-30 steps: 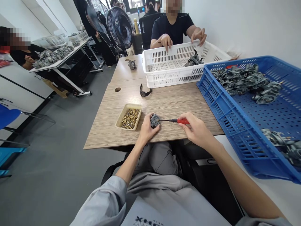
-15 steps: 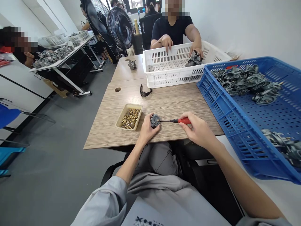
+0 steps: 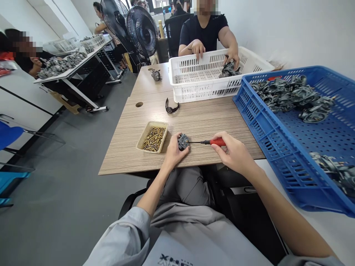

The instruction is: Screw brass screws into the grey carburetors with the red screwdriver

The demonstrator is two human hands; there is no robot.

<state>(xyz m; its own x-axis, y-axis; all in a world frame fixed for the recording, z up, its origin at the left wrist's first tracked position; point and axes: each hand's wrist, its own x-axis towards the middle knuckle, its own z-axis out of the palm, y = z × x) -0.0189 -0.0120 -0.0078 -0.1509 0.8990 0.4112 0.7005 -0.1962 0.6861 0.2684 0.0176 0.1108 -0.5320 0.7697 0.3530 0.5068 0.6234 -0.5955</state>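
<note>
My left hand [image 3: 174, 150] is closed round a grey metal carburetor [image 3: 183, 142] near the front of the table. My right hand [image 3: 233, 152] grips the red handle of a screwdriver [image 3: 217, 142], which lies level and points left. Its thin dark shaft reaches the carburetor's right side, where a small brass-coloured spot shows; whether the tip sits in a slot is too small to tell. Left of my left hand stands a cream tub [image 3: 140, 145] filled with small brass screw-like parts [image 3: 154, 139].
A blue crate [image 3: 263, 127] with several carburetors stands at the right. Beyond the watch [image 3: 171, 108] is a white crate [image 3: 205, 90], where a co-worker's hand [image 3: 232, 57] touches metal parts. Another carburetor [image 3: 155, 75] rests at the far left of the table [image 3: 122, 147].
Both my hands, the carburetor and the screwdriver stay nearly in place. The view has shifted very slightly, and the co-worker's right-side hand has moved a little over the parts.
</note>
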